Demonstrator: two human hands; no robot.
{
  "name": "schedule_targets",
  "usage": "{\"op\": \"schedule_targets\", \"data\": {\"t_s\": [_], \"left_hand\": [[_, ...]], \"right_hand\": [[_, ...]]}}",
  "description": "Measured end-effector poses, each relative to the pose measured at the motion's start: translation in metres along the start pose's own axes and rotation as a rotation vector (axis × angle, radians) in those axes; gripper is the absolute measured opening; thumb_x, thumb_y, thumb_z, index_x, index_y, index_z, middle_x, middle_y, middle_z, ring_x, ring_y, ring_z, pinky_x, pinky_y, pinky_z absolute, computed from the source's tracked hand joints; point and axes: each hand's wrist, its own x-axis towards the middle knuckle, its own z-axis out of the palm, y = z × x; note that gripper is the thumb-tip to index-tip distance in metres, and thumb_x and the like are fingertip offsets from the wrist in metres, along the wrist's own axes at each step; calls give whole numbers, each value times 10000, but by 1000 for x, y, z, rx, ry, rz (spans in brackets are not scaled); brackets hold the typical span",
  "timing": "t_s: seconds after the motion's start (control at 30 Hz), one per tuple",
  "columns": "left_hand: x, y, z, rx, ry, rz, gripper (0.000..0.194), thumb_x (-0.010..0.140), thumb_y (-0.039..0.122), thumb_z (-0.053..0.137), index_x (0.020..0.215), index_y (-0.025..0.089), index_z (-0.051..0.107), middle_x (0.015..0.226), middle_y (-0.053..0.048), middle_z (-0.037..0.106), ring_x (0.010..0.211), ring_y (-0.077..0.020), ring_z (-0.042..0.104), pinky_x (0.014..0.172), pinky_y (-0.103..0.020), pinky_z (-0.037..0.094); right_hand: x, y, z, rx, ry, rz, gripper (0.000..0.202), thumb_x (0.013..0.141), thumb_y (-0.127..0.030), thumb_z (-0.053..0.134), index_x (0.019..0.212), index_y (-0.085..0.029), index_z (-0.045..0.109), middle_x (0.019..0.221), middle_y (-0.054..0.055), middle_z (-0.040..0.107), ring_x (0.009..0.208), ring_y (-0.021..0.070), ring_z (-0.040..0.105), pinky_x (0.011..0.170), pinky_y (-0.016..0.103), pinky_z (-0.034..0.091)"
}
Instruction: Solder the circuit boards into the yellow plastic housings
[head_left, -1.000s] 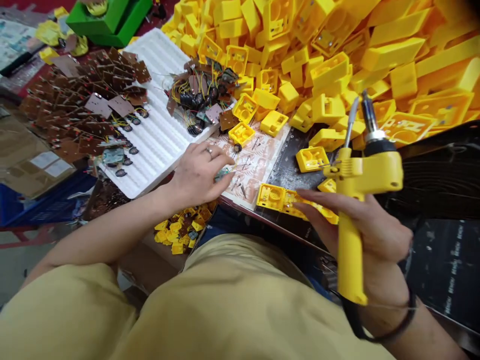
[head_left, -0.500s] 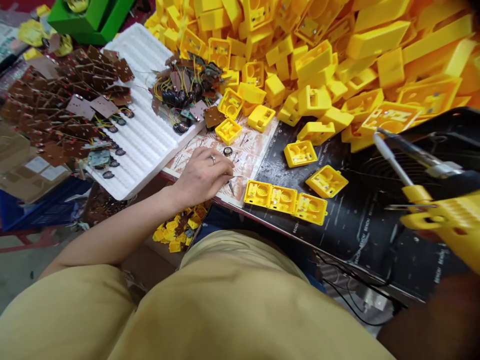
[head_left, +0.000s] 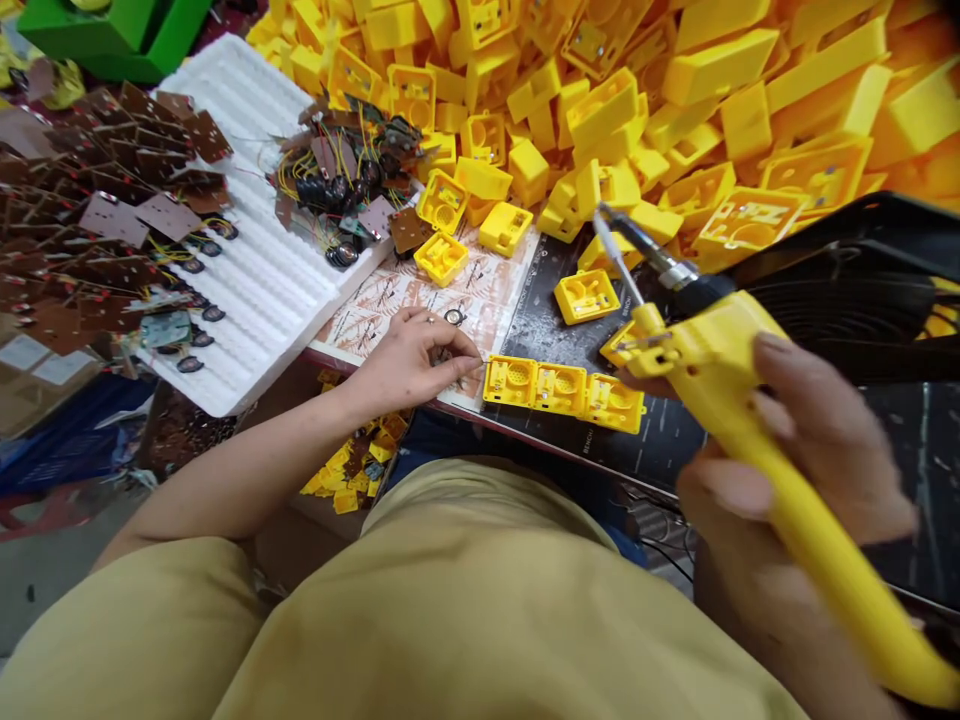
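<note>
My right hand (head_left: pixel 795 470) is wrapped round a yellow soldering gun (head_left: pixel 720 340), its metal tip pointing up and left over the bench. My left hand (head_left: pixel 424 360) rests at the bench edge, thumb and forefinger pinched beside a row of open yellow cases; what the pinch holds is too small to name. In that row a left case (head_left: pixel 511 382), a middle case (head_left: pixel 560 389) and a right case (head_left: pixel 614 402) sit side by side. A small round speaker (head_left: pixel 454 316) lies just behind my left hand. Another open yellow case (head_left: pixel 587 296) stands behind the row.
A large heap of yellow cases (head_left: pixel 525 100) covers the back. On the left, a white foam tray (head_left: pixel 262 260) carries brown circuit boards (head_left: pixel 112 220) and wired speakers (head_left: pixel 345 190). Behind my right hand is a black fan-like housing (head_left: pixel 847 290). Green bins (head_left: pixel 112 40) stand at back left.
The soldering gun has come left and nearer the row of cases, and my right hand now shows on it. My left thumb and forefinger have shifted slightly towards the row. The whole view has shifted.
</note>
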Motion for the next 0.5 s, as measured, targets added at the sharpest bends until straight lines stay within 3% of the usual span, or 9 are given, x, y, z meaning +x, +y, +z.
{"op": "schedule_targets", "data": {"t_s": [0.13, 0.23, 0.33, 0.5], "left_hand": [[-1, 1, -1, -60, -26, 2, 147, 878, 284, 664, 932, 209, 779, 870, -25, 786, 855, -176, 702, 906, -345, 488], [-1, -1, -2, -107, -63, 38, 158, 885, 261, 631, 908, 201, 776, 858, -20, 786, 839, -160, 713, 843, -286, 507], [-1, -2, -2, -175, -71, 36, 150, 875, 239, 620, 835, 181, 752, 814, -12, 774, 783, -145, 707, 786, -254, 511], [-2, -2, -2, -193, -55, 40, 129, 857, 229, 630, 783, 179, 724, 773, 5, 754, 774, -142, 692, 803, -275, 493]], "right_hand": [[22, 3, 31, -40, -195, -170, 362, 963, -186, 625, 1316, -243, 575, 894, -10, 737, 709, 120, 708, 674, 194, 553], [30, 6, 47, -71, -304, -229, 203, 955, -268, 652, 1146, -221, 602, 945, 19, 727, 818, 162, 714, 785, 281, 571], [28, 5, 59, -71, -389, -282, 256, 972, -357, 626, 1168, -205, 562, 974, 43, 713, 908, 193, 703, 944, 395, 548], [19, -1, 71, -146, -342, -274, 276, 954, -308, 656, 1186, -206, 547, 974, 53, 717, 855, 193, 696, 919, 388, 519]]}}
